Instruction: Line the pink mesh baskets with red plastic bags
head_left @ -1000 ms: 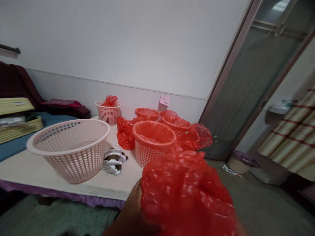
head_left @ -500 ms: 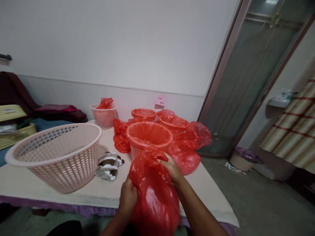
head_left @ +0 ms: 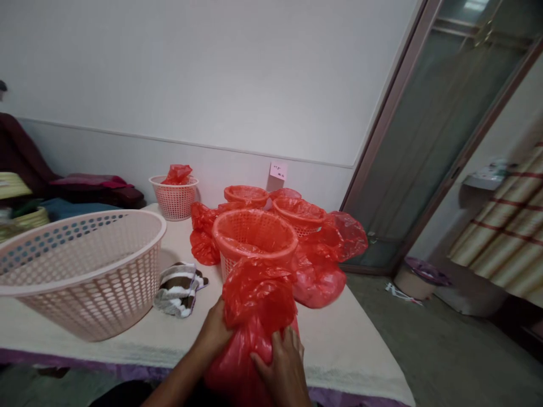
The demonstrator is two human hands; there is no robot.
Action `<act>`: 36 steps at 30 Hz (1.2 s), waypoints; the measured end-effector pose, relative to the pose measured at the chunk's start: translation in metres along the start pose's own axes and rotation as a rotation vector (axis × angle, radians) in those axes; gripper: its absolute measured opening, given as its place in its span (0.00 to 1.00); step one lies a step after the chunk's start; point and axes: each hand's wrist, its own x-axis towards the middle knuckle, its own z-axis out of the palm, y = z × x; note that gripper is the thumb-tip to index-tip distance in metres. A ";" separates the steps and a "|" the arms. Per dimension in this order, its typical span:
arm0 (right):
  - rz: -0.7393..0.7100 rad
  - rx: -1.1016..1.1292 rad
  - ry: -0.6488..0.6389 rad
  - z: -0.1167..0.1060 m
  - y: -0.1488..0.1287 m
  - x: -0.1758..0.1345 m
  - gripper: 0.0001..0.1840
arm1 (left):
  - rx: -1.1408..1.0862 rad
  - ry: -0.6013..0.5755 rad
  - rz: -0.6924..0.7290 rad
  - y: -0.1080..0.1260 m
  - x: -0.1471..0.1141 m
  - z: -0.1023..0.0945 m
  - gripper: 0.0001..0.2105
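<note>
A red plastic bag (head_left: 258,299) bunches up at the front of the table, its lower part hanging toward me. My left hand (head_left: 217,327) grips its left side, with the fingertips hidden by the plastic. On the lower right side, my right hand (head_left: 283,362) pinches the film between thumb and curled fingers. Just behind stands a pink basket (head_left: 224,264) lined with red plastic that is folded over its rim; the bag in my hands reaches up to that rim.
A large pale pink basket (head_left: 106,294) stands left, beside a folded striped cloth (head_left: 180,288). Behind are two smaller red-lined baskets (head_left: 246,195) (head_left: 299,209) and a pink basket (head_left: 173,199) with red plastic inside. Loose red plastic (head_left: 320,277) spreads right. A bin (head_left: 418,280) stands on the floor.
My right hand has moved down from the bag's top near the basket rim to its lower right side. My left hand still holds the left side. The view has shifted slightly.
</note>
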 end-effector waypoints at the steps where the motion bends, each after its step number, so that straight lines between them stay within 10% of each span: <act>1: -0.003 -0.033 -0.009 0.000 -0.005 0.004 0.27 | 0.048 0.009 0.025 0.005 0.007 -0.013 0.15; 8: -0.021 -0.038 0.030 0.008 -0.011 0.022 0.25 | 0.367 0.024 0.277 0.040 0.086 -0.059 0.36; 14: -0.005 -0.060 0.068 0.019 -0.014 0.043 0.20 | 0.558 -0.094 0.291 0.031 0.137 -0.038 0.09; 24: -0.028 -0.073 0.110 0.022 -0.017 0.095 0.17 | 0.693 -0.114 0.237 0.016 0.183 -0.035 0.12; 36: -0.040 -0.039 0.097 0.020 -0.011 0.118 0.21 | 0.442 0.030 0.270 0.003 0.164 -0.030 0.32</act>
